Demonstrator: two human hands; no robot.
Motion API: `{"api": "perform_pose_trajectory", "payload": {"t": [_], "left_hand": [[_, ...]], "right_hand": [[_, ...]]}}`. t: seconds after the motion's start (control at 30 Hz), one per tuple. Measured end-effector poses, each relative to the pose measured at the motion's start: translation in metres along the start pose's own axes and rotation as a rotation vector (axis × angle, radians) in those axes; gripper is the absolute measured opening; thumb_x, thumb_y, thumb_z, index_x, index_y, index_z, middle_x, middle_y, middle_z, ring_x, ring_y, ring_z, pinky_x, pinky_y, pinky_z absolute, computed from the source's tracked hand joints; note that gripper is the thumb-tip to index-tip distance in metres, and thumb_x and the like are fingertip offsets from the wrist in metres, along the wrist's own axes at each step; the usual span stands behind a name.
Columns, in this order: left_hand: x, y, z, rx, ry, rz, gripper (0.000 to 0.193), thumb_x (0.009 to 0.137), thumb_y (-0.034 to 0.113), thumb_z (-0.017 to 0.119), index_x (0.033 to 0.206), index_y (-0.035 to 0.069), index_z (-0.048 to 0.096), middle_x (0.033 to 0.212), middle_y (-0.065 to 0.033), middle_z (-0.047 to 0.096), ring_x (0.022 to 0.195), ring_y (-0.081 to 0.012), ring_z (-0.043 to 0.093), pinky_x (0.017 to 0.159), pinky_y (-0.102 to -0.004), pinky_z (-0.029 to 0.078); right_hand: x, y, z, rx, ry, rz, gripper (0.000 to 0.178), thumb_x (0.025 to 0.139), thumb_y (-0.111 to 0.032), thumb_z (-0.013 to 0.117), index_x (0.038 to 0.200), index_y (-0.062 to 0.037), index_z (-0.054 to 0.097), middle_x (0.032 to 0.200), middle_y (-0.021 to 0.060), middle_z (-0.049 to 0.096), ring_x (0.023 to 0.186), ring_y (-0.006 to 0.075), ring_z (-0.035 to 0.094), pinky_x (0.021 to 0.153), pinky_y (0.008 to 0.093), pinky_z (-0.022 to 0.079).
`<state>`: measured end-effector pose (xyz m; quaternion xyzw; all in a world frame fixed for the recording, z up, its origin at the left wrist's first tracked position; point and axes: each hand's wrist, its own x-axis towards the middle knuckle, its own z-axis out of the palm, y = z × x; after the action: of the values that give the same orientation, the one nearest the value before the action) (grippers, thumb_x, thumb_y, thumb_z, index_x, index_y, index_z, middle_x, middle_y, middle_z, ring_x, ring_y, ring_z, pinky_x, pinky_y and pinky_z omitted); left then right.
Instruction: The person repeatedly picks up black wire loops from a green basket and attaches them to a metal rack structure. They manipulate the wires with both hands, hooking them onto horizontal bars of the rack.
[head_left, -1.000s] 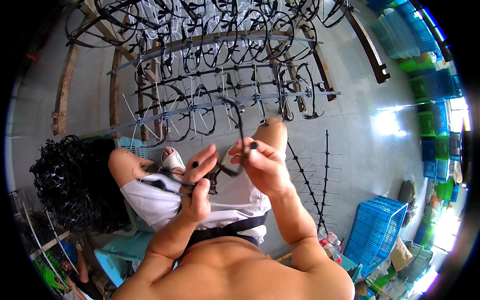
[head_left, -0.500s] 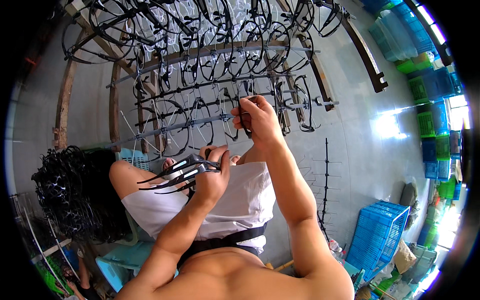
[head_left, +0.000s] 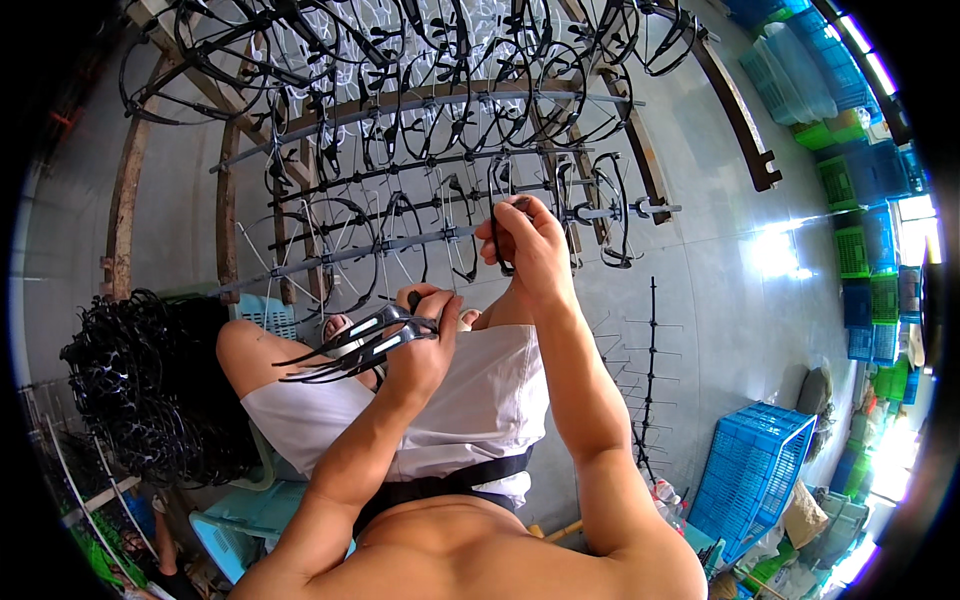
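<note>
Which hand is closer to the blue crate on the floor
Right. The right hand is raised at the rack, above the blue crate; the left hand, gripping a bundle of black pieces, is farther left.

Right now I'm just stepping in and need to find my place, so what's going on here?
A seated person is working at a rack of thin bars hung with black curved frame-like pieces. The right hand is raised to a bar, pinching one black piece against it. The left hand sits lower, over the lap, gripping a bundle of similar black strips. A heap of black pieces lies to the person's left.
</note>
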<state>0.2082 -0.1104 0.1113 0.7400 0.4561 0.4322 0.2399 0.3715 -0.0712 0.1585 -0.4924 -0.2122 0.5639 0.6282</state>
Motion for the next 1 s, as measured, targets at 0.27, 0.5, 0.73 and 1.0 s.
{"api": "perform_pose_trajectory", "payload": {"t": [0.27, 0.5, 0.73, 1.0], "left_hand": [[0.015, 0.021, -0.001, -0.017, 0.095, -0.022, 0.011, 0.079, 0.002, 0.069, 0.086, 0.001, 0.062, 0.084, -0.0129, 0.056, 0.066, -0.0262, 0.056, 0.057, -0.0350, 0.045], [0.022, 0.019, 0.005, -0.114, 0.142, -0.048, 0.013, 0.079, 0.003, 0.070, 0.087, 0.002, 0.060, 0.090, -0.0114, 0.052, 0.063, -0.0215, 0.054, 0.044, -0.0321, 0.046], [0.016, 0.018, 0.004, -0.119, 0.130, -0.110, 0.007, 0.081, 0.003, 0.068, 0.084, 0.000, 0.062, 0.087, -0.0096, 0.054, 0.061, -0.0164, 0.052, 0.052, -0.0272, 0.042], [0.000, 0.016, -0.014, -0.319, -0.080, -0.308, 0.018, 0.092, 0.014, 0.056, 0.105, 0.001, 0.060, 0.101, -0.0104, 0.055, 0.080, -0.0163, 0.056, 0.067, -0.0278, 0.048]], "right_hand": [[-0.015, -0.006, 0.000, 0.009, 0.077, 0.151, 0.012, 0.089, -0.010, 0.052, 0.094, -0.0004, 0.049, 0.085, 0.0146, 0.063, 0.071, 0.0200, 0.065, 0.063, 0.0295, 0.054], [-0.015, -0.008, -0.010, -0.121, 0.012, 0.161, 0.015, 0.089, -0.012, 0.051, 0.093, 0.0019, 0.048, 0.088, 0.0171, 0.063, 0.080, 0.0243, 0.067, 0.072, 0.0303, 0.055], [-0.011, -0.010, -0.003, -0.071, 0.011, 0.083, 0.018, 0.090, -0.015, 0.052, 0.092, 0.0020, 0.048, 0.085, 0.0163, 0.063, 0.076, 0.0229, 0.066, 0.072, 0.0303, 0.055], [-0.040, -0.001, -0.001, -1.050, 0.274, -0.592, 0.041, 0.081, -0.021, 0.066, 0.113, 0.0021, 0.052, 0.091, 0.0165, 0.057, 0.079, 0.0323, 0.060, 0.063, 0.0383, 0.049]]}}
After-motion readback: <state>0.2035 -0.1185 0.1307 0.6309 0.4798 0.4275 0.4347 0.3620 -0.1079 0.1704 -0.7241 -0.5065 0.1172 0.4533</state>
